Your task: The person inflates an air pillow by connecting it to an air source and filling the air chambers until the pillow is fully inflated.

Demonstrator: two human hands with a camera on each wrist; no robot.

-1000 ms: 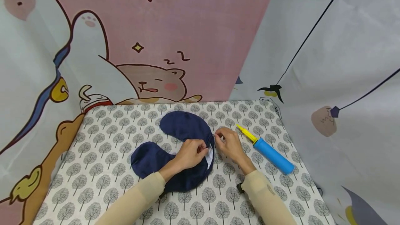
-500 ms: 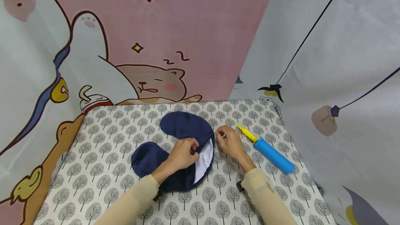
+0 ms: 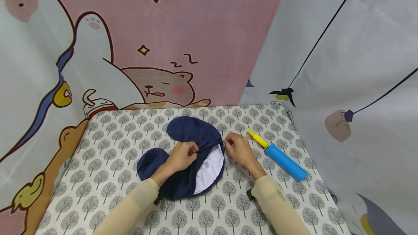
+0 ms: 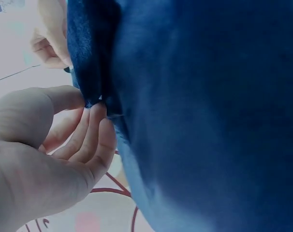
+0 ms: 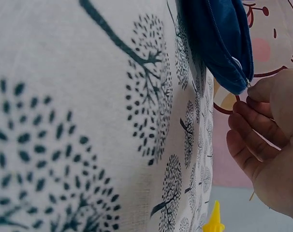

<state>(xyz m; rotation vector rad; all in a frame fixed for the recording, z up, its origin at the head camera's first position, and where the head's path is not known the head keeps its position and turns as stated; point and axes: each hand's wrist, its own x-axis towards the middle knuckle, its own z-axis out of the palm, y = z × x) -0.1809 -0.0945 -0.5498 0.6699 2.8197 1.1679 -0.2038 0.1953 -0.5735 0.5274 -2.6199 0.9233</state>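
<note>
A navy U-shaped neck pillow (image 3: 196,131) lies flat on the table, its outer curve to the right. Its zip is undone there, and a white inside (image 3: 210,169) with a small round grey mark shows through the gap. My left hand (image 3: 181,157) pinches the upper edge of the navy cover between thumb and fingers, folding it back; the left wrist view shows this pinch (image 4: 74,135). At the far end of the zip my right hand (image 3: 240,150) pinches the small zip pull (image 5: 248,83) between thumb and forefinger.
A blue hand pump (image 3: 285,162) with a yellow nozzle (image 3: 258,139) lies right of my right hand. The tabletop cloth (image 3: 107,162) has a tree print. Printed curtains (image 3: 209,39) stand behind and at both sides of the table.
My left hand has moved left, drawing the cover's edge back, so the gap has widened and more white shows. My right hand stays almost still at the zip's far end.
</note>
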